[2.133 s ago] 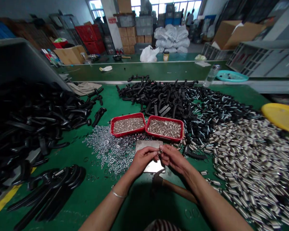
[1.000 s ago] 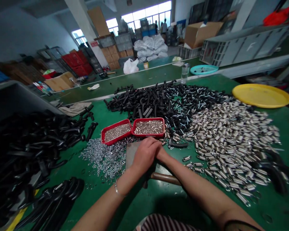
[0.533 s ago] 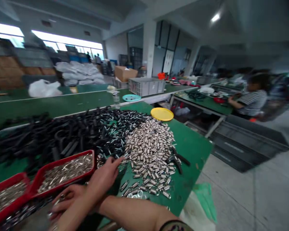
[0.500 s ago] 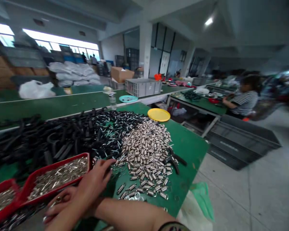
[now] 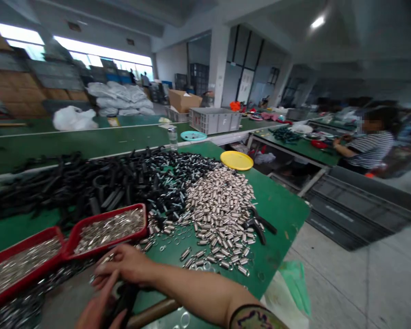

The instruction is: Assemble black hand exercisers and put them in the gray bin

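Note:
My right hand reaches in from the right, with its fingers pinched on a small shiny metal piece whose exact kind is unclear. Below it, my left hand is blurred and has its fingers around a black handle-like part, partly hidden. Both hands are close together over a grey metal plate. Just beyond them stands a red tray of small metal pieces. A heap of metal coil springs lies to the right, with loose rings at its near edge.
Black parts are piled across the back left of the green table. A second red tray is at left, a wooden handle near my right forearm. A yellow lid, grey crates and a seated person are farther right.
My left hand has drawn back from the near edge of the springs towards my right hand, and now has a black part in it. The view has shifted slightly left.

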Action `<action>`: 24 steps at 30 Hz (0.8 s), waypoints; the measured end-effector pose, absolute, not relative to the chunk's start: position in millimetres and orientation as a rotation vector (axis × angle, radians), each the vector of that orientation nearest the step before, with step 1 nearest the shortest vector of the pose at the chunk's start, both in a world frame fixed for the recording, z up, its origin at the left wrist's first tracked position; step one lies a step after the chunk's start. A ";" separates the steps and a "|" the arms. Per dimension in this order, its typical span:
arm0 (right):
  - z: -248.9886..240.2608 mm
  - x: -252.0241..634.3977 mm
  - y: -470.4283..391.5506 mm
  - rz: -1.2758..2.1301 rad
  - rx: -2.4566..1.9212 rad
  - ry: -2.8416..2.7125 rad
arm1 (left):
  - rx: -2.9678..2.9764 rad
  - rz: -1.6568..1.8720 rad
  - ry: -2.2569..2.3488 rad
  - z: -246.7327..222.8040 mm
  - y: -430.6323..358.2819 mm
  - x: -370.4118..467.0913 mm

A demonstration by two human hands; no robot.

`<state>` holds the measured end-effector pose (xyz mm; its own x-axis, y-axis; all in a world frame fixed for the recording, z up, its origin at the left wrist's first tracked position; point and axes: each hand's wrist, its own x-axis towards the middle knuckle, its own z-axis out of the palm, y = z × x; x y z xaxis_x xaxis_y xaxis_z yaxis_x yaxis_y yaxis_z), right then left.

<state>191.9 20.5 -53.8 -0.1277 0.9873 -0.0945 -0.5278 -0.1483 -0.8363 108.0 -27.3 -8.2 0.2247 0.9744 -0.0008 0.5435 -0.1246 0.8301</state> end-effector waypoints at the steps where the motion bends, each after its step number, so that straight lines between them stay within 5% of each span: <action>1: -44.7 190.7 12.1 1.607 -0.815 -0.737 | 1.875 0.713 1.336 -6.4 -34.9 87.1; 7: -13.7 203.4 -1.8 1.432 -0.825 -0.623 | 2.340 0.377 0.999 15.6 -41.9 40.4; 13: -17.8 199.1 -4.6 1.330 -0.901 -0.827 | 1.833 0.786 1.178 34.1 -9.1 -12.1; 24: -13.4 186.6 -9.8 1.376 -0.932 -0.890 | 0.995 0.994 0.936 -10.1 -2.3 14.9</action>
<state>186.6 -9.8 -13.4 0.0110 0.9997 -0.0233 -0.3888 -0.0172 -0.9212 14.9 -2.3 -10.1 0.2697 0.9491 -0.1626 -0.2198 0.2251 0.9492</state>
